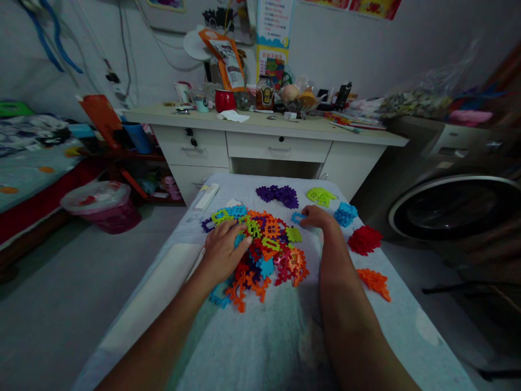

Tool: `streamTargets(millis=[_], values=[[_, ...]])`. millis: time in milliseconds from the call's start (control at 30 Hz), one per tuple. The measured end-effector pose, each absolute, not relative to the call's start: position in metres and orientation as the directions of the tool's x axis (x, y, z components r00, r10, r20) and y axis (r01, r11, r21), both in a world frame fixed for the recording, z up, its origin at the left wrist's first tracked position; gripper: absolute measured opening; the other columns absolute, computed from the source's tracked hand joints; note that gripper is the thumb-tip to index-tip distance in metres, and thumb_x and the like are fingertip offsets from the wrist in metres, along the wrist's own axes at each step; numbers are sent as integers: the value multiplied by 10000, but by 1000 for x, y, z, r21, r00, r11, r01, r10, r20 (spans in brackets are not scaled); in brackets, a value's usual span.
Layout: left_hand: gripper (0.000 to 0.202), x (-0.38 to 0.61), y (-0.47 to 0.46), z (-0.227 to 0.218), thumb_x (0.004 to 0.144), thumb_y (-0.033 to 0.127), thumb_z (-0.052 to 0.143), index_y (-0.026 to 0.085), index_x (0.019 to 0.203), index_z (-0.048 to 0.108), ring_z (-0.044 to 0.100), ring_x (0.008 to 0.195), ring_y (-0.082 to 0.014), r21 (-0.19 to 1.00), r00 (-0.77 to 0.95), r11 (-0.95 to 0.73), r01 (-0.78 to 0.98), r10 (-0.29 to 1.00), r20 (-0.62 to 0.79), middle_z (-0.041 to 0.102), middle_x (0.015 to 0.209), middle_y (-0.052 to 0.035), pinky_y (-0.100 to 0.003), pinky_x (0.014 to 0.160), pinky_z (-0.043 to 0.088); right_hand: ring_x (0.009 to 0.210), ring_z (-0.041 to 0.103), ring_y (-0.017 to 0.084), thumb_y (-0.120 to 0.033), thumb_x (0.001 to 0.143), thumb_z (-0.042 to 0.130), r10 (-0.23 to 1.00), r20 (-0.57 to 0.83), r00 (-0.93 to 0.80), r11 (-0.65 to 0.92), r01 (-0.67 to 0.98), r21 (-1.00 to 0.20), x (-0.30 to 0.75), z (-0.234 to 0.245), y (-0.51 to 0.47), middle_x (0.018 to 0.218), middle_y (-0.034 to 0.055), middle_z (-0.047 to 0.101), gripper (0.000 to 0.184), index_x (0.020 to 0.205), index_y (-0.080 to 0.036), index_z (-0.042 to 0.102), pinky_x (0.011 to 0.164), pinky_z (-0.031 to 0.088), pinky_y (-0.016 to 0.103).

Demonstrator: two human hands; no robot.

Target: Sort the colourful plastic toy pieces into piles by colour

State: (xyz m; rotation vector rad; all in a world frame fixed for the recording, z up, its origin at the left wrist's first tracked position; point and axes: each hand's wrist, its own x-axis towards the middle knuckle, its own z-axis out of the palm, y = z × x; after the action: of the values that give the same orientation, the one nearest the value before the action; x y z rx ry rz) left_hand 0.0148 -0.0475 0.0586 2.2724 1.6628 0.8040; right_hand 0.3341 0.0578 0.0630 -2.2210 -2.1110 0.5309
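Observation:
A mixed pile of plastic interlocking pieces (pixel 264 244) in orange, red, blue, purple and lime lies mid-table. My left hand (pixel 226 247) rests on the pile's left side with its fingers apart. To the right of the pile, my right hand (pixel 318 217) pinches a blue interlocking piece (pixel 298 218) just above or on the cloth. Single-colour heaps surround it: a purple heap (pixel 279 195) and a lime heap (pixel 321 196) behind, then a blue heap (pixel 345 214), a red heap (pixel 365 240) and an orange heap (pixel 374 282) down the right side.
A pale cloth covers the table (pixel 280 336). A white strip-shaped object (pixel 207 196) lies at its back left. Beyond stands a white desk (pixel 195 144) crowded with jars and papers. A washing machine (pixel 456 179) is on the right, a pink bin (pixel 103 209) on the left floor.

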Motion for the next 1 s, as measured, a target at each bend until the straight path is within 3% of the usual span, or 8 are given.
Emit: streamTargets(millis=[167,300,433,600,700,833,1000], values=[[413,0,-62,30,944,481,411,222,1186,624,478,1282,-296,430,99,-283,857,910,402,560,1331,-119,-521,1087,362,1036,635,223,-302,761,713,990,28,137,-122,942,-311,350,85,50,1157,113,692,413,1138,-141,669,873,470,285],[414,-2,-62,16,936,492,415,216,1148,639,480,1268,-314,417,75,-274,867,898,433,570,1299,-131,-526,1092,361,1119,594,329,-404,735,730,934,193,301,-238,925,-296,377,99,34,1190,143,663,486,1160,-178,671,946,454,445],[388,0,-63,14,937,487,411,247,1143,635,492,1246,-301,431,70,-283,857,892,446,572,1289,-111,-515,1078,378,1156,539,440,-451,721,724,879,207,429,-376,892,-249,411,105,18,1211,214,616,461,1084,-167,708,932,424,602],[419,1,-62,13,940,494,395,223,1159,627,510,1228,-298,471,67,-290,833,898,435,578,1279,-116,-506,1070,391,1226,469,496,-500,725,692,830,166,532,-493,840,-226,439,105,11,1229,253,561,419,958,-151,704,947,371,679],[416,0,-59,10,940,490,399,219,1154,632,529,1206,-284,494,65,-299,816,898,435,593,1254,-107,-488,1070,399,1276,400,526,-514,698,686,823,161,544,-480,819,-314,448,98,14,1181,239,570,361,842,-184,659,957,313,750],[420,-1,-58,8,939,489,399,210,1149,633,528,1213,-281,515,55,-297,804,900,432,593,1255,-110,-480,1075,395,1329,333,525,-508,661,700,887,112,448,-338,795,-504,453,90,15,1076,202,604,326,778,-226,586,933,323,781],[404,0,-57,7,936,495,401,234,1149,624,529,1216,-274,540,50,-293,789,907,419,595,1264,-97,-483,1072,397,1302,359,514,-531,737,676,749,350,563,-407,807,-428,428,102,-9,1168,226,581,381,917,-197,645,979,296,740]])
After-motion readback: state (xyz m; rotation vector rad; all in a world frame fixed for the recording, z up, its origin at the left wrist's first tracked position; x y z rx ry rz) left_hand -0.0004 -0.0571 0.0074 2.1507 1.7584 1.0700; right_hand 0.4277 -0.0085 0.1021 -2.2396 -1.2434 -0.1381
